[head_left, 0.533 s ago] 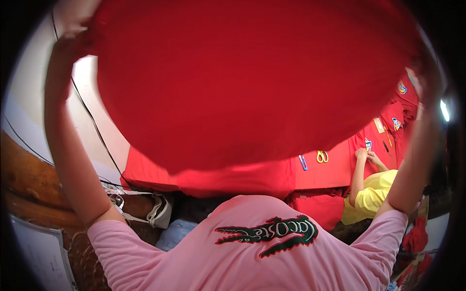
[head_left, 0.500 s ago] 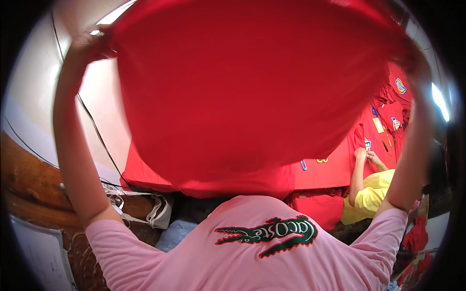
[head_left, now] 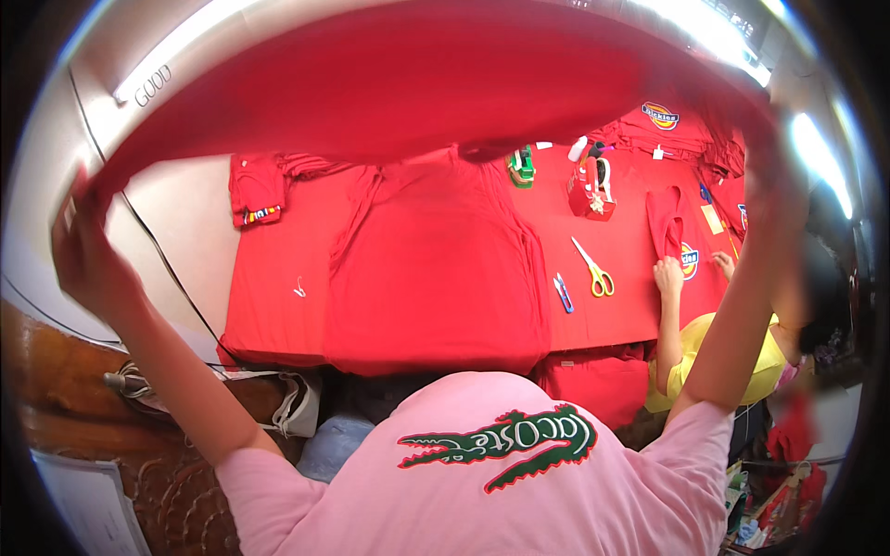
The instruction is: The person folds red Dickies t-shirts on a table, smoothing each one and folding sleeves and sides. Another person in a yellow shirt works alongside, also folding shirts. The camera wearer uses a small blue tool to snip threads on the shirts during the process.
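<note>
A wide red garment (head_left: 417, 83) is stretched in the air between my raised hands, blurred by motion, so its exact kind cannot be told. My left hand (head_left: 88, 246) grips its left corner, high at the left. At the upper right my right hand (head_left: 765, 125) is smeared, but the cloth's other end runs into it. Below, a second red garment (head_left: 436, 278) lies spread flat on the red-covered table. Yellow-handled scissors (head_left: 601, 278) and small blue thread snips (head_left: 564, 293) lie to its right.
A person in a yellow top (head_left: 695, 347) works at the table's right with a red garment. Folded red garments (head_left: 257, 190) lie at the far left. A green tape dispenser (head_left: 522, 169) and a red one (head_left: 589, 195) stand at the back. A black cable (head_left: 171, 269) hangs along the left wall.
The held garment has swung up and away, uncovering the spread garment, scissors and dispensers. My left hand has moved outward and lower. The other person's hands have moved apart.
</note>
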The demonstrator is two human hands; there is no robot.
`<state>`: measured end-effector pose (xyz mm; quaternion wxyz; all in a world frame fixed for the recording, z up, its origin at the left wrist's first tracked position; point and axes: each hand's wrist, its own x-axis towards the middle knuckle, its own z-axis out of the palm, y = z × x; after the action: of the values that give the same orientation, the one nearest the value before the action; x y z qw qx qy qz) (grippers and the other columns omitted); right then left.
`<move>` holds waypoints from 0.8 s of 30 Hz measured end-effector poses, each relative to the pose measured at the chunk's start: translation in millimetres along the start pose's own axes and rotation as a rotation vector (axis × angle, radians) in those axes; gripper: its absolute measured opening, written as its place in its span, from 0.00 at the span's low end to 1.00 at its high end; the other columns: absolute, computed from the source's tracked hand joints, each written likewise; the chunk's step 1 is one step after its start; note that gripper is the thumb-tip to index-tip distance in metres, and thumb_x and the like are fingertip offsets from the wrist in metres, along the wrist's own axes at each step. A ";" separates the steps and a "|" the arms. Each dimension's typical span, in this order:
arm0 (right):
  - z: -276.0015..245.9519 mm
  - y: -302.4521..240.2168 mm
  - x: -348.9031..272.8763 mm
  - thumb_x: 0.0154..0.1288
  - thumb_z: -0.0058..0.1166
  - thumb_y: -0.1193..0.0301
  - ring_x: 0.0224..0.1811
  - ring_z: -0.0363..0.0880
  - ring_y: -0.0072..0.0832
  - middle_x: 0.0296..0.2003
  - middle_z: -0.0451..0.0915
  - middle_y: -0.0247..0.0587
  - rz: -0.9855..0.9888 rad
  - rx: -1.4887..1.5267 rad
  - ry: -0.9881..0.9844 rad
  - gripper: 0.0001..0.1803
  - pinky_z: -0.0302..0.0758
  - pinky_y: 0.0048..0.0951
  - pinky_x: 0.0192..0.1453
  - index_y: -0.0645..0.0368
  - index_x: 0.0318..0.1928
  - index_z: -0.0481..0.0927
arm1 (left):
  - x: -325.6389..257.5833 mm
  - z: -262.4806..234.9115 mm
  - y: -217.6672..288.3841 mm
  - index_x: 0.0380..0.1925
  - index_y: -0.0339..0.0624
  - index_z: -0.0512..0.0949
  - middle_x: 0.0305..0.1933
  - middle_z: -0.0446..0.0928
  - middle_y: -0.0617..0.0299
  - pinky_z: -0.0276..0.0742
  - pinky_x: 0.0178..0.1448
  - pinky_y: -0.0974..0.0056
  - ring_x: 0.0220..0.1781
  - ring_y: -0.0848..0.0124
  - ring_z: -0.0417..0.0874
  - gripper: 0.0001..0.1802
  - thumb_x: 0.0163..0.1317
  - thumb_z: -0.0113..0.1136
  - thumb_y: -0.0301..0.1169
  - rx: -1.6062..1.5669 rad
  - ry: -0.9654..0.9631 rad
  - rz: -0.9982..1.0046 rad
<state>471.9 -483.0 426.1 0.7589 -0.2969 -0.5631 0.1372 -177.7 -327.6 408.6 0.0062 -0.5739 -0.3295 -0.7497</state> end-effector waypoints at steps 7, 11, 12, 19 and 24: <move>8.9 71.8 -275.8 0.63 0.42 0.85 0.52 0.81 0.24 0.44 0.84 0.37 0.668 -0.575 -0.045 0.16 0.73 0.27 0.64 0.66 0.43 0.84 | -295.3 -78.1 -53.9 0.54 0.37 0.83 0.52 0.85 0.59 0.81 0.59 0.65 0.53 0.70 0.85 0.15 0.74 0.51 0.16 0.398 -0.384 -0.442; -2.0 129.2 -410.2 0.70 0.47 0.84 0.41 0.79 0.15 0.40 0.84 0.30 0.993 -0.333 0.120 0.12 0.74 0.19 0.48 0.63 0.43 0.84 | -429.8 -117.9 -90.5 0.53 0.37 0.81 0.43 0.84 0.62 0.81 0.50 0.68 0.41 0.74 0.85 0.14 0.74 0.50 0.17 0.215 -0.383 -0.869; -29.0 143.3 -448.9 0.72 0.52 0.82 0.40 0.80 0.15 0.41 0.85 0.29 1.025 -0.415 0.021 0.09 0.75 0.20 0.45 0.60 0.45 0.85 | -453.2 -126.3 -95.9 0.53 0.37 0.81 0.42 0.84 0.62 0.81 0.49 0.68 0.40 0.75 0.85 0.13 0.75 0.50 0.18 0.210 -0.406 -0.937; -29.6 143.0 -520.1 0.68 0.53 0.85 0.34 0.76 0.12 0.35 0.83 0.27 1.320 -0.527 -0.053 0.10 0.73 0.18 0.39 0.61 0.44 0.86 | -520.1 -178.0 -94.7 0.53 0.41 0.79 0.32 0.84 0.60 0.81 0.45 0.67 0.35 0.73 0.86 0.12 0.78 0.47 0.23 0.349 -0.499 -1.069; -44.4 136.1 -524.1 0.68 0.55 0.84 0.35 0.78 0.17 0.36 0.82 0.32 1.348 -0.668 -0.324 0.07 0.75 0.23 0.41 0.63 0.41 0.84 | -520.8 -200.4 -89.2 0.53 0.41 0.79 0.50 0.83 0.52 0.81 0.54 0.61 0.50 0.64 0.86 0.13 0.73 0.52 0.20 0.556 -0.699 -1.111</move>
<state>358.6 -673.6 -69.9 0.2893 -0.7654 -0.3762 0.4346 -206.2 -550.3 -109.9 -0.3366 -0.5051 -0.7350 -0.3023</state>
